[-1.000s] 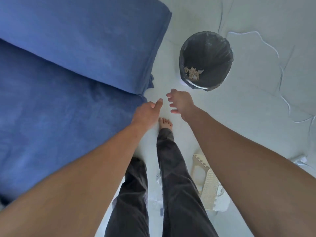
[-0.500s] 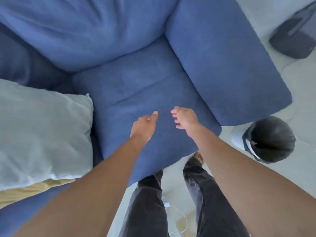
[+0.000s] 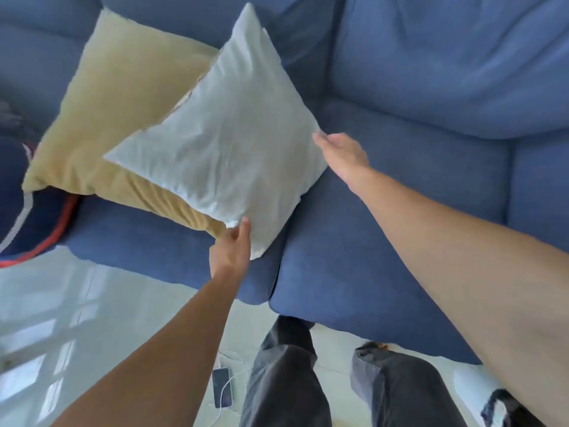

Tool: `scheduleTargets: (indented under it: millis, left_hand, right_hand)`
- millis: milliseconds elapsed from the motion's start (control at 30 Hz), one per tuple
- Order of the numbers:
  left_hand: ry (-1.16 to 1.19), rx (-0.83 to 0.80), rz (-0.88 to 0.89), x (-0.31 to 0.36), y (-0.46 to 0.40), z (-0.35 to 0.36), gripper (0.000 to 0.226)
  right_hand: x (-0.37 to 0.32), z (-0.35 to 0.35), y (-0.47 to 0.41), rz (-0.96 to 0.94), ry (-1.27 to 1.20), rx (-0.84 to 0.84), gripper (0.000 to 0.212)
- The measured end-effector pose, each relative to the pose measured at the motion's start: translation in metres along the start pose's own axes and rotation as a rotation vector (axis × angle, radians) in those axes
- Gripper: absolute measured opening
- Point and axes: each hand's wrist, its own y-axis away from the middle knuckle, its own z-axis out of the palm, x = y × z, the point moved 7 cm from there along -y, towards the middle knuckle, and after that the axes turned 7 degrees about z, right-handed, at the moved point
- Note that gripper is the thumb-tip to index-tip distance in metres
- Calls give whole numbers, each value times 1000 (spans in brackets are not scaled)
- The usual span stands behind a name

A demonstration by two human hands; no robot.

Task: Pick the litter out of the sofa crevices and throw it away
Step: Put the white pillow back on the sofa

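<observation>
Left hand [image 3: 230,251] pinching lower corner of white pillow [image 3: 221,143]. Right hand [image 3: 341,155] flat, fingers extended, touching pillow's right corner. Pillow overlapping yellow cushion [image 3: 117,118] on blue sofa [image 3: 400,149], above seam between seat cushions. No litter discernible. Phone [image 3: 221,387] on floor.

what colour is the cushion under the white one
Mustard yellow. The yellow cushion lies partly beneath the white cushion, clearest in the head view.

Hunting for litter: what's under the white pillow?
A tan pillow and the sofa seam lie under the white pillow. Any litter there is covered.
</observation>
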Motion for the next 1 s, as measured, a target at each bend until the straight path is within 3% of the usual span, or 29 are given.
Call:
scheduleTargets:
  millis: [67, 167, 267, 533, 733, 833, 1000]
  left_hand:
    - [27, 79, -53, -16, -6, -16, 56]
    - [125, 161, -100, -27, -14, -26, 53]
    - [231, 197, -66, -23, -21, -26, 57]
    - [511, 225, 28, 6, -39, -13, 75]
    - [724, 239, 43, 21, -42, -6, 71]
    - [707, 257, 43, 28, -35, -7, 68]
    - [639, 235, 127, 52, -23, -8, 42]
  right_hand:
    - [-29, 16, -11, -45, 18, -3, 40]
    - [-63, 35, -24, -45, -54, -8, 70]
    - [-85, 49, -40, -39, -136, -15, 81]
    - [-71, 68, -86, 28, -263, -45, 105]
    - [-68, 60, -50, 34, -246, -79, 90]
    - [-58, 40, -42, 21, -283, -18, 93]
    - [-33, -7, -19, -15, -390, 86, 82]
